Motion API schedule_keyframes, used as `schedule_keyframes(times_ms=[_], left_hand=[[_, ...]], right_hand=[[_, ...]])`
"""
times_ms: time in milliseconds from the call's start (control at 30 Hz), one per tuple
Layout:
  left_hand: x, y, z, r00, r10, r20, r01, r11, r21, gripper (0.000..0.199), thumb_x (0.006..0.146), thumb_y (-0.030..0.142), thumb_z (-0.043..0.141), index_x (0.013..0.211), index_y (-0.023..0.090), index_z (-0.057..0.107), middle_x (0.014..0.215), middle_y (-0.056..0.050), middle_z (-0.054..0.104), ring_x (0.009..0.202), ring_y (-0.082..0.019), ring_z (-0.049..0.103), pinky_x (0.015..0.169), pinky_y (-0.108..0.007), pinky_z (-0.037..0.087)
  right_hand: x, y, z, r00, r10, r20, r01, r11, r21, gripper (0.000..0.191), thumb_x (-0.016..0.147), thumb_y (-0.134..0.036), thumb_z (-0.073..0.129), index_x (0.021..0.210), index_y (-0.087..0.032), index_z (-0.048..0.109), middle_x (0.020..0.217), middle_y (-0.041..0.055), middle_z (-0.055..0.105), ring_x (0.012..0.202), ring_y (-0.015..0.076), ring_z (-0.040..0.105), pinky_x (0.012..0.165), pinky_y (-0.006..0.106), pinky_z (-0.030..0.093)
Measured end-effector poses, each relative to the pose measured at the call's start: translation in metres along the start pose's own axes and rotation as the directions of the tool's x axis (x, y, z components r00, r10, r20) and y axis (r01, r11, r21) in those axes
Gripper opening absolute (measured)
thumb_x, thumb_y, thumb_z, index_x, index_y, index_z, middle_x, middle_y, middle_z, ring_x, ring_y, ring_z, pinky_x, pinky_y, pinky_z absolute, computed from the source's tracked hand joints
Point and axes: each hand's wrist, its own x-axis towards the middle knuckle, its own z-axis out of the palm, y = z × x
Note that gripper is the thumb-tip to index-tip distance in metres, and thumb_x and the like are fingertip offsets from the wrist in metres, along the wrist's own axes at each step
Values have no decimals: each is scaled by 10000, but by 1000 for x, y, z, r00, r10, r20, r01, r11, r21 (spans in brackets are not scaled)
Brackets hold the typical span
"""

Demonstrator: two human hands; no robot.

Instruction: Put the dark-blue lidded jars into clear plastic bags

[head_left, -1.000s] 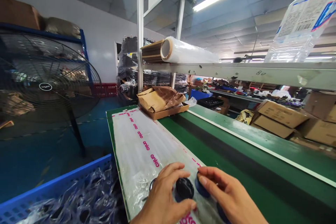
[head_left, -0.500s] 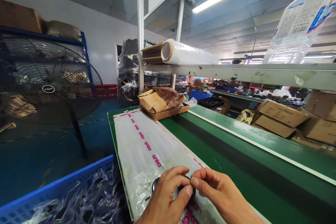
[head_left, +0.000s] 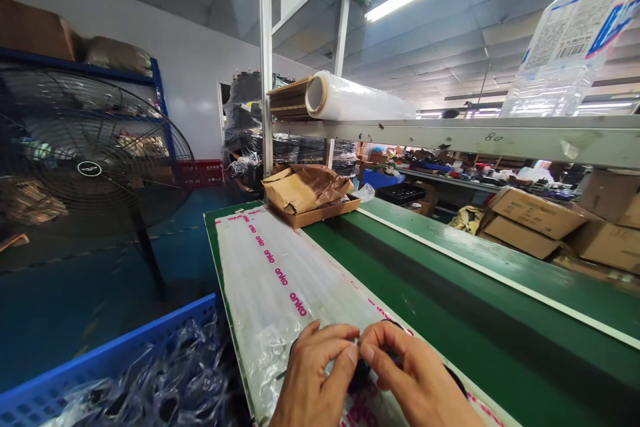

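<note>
Over the near end of the plastic-covered strip, my left hand and my right hand meet at the fingertips. Both hands are closed in a pinch, and what lies between the fingertips is too small and hidden to name. A dark, glossy object shows below the fingers, mostly covered by the hands. Dark curved edges also show beside my left hand and behind my right hand.
A blue basket of plastic-wrapped dark items stands at the lower left, with a black fan behind. A green belt runs along the right. A cardboard tray with brown paper sits at the far end, below a shelf holding a film roll and bottle.
My right hand has moved slightly left, closer against my left hand's fingertips. A dark curved edge now shows at the right of my right hand. The view has shifted slightly.
</note>
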Motion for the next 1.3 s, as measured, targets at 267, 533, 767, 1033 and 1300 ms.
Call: schedule_keyframes(times_ms=[267, 533, 767, 1033, 1300], left_hand=[[4, 5, 4, 999, -7, -52, 6, 1000, -8, 326, 993, 312, 457, 1044, 308, 779, 1114, -17, 764, 1068, -234, 695, 1191, -567, 304], [0, -15, 10, 983, -39, -181, 52, 996, 69, 371, 971, 413, 516, 1258, 240, 676, 1290, -75, 685, 1225, -274, 613, 1120, -483, 444], [21, -30, -1, 944, 43, 327, -149, 940, 308, 1119, 655, -13, 736, 1582, 236, 161, 1466, -125, 537, 1328, -282, 520, 1133, -446, 413], [26, -32, 27, 987, -7, 161, -66, 895, 441, 1154, 608, 272, 898, 1557, 188, 246, 1164, -107, 705, 1118, -316, 650, 1162, -562, 306], [17, -27, 23, 986, -69, 151, 12, 935, 354, 1260, 524, 287, 938, 1556, 153, 227, 1339, -153, 627, 1276, -315, 558, 1211, -567, 226]], right_hand=[[1, 1, 11, 998, -35, -53, 36, 999, 21, 397, 958, -581, 468, 811, -222, 553, 784, 0, 586, 686, 177, 506, 632, 281, 425], [3, 5, 8, 957, 98, -273, -52, 984, 172, 435, 896, -646, 533, 903, -223, 634, 900, 31, 622, 789, 207, 546, 701, 300, 490], [5, 37, 3, 942, 264, -207, -235, 959, 157, 498, 820, -686, 562, 896, -200, 643, 860, 46, 639, 745, 214, 561, 617, 302, 464], [8, 62, 17, 938, 238, -252, -215, 970, 116, 459, 841, -643, 545, 858, -199, 660, 791, 27, 645, 585, 171, 483, 527, 292, 361], [16, 65, 7, 963, 214, -163, -210, 977, 43, 522, 795, -713, 592, 778, -199, 686, 716, 50, 665, 693, 245, 597, 652, 328, 457]])
